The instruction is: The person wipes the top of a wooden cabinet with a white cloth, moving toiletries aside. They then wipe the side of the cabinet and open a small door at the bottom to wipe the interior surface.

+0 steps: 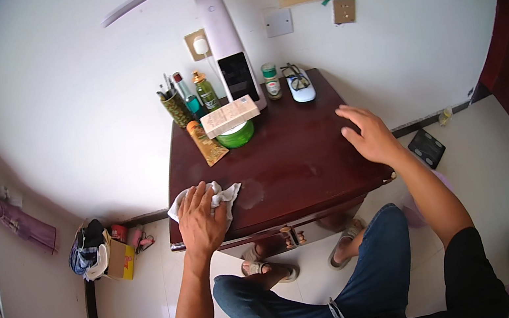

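Observation:
My left hand [202, 222] presses down on a crumpled white cloth [230, 194] at the front left corner of a dark red wooden table [293, 153]. Part of the cloth is hidden under the palm. Above the table's right edge, my right hand [364, 135] has its fingers apart and holds nothing. A dull, smudged patch [250, 193] shows on the tabletop just right of the cloth. Beyond the left hand lies a golden squeeze tube [207, 144], beside a green round jar [237, 137] with a cardboard box [230, 116] resting on top.
At the back are a pen holder [175, 107], two bottles, a desk lamp [220, 29], a green-capped jar [271, 81], and eyeglasses [297, 77] on a white case [302, 94]. A drawer handle [289, 237] projects in front. A carton [120, 260] and a black scale [426, 148] are on the floor.

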A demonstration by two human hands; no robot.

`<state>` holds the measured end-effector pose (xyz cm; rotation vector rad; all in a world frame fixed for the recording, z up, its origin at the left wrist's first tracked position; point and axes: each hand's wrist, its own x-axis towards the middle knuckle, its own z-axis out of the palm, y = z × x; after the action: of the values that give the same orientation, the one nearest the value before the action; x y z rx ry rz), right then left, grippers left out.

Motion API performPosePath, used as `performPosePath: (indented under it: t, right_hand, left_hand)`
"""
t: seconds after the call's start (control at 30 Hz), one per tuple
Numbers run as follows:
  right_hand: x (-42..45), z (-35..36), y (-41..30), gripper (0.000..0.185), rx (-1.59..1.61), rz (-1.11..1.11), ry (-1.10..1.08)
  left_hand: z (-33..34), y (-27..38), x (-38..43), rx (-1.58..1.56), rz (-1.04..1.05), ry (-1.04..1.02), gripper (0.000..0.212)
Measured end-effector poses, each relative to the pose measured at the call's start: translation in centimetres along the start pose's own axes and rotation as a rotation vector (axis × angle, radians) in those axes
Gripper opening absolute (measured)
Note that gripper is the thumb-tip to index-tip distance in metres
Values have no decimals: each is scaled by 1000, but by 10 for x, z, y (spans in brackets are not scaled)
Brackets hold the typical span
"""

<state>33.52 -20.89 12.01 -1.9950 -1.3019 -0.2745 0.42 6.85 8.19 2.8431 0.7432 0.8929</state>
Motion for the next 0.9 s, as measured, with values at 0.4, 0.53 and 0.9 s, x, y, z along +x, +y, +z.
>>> performPosePath:
  t: [0.4,0.53,0.9]
  right_hand:
    - [-68,9,27,50,82,231,2]
    - [-70,13,26,49,52,199,-3]
    - [-68,8,20,50,24,189,-29]
  left_hand:
    - [67,91,70,-72,173,-117,50]
    - [91,118,92,-103,208,-128,51]
    - [126,137,147,-237,419,-153,53]
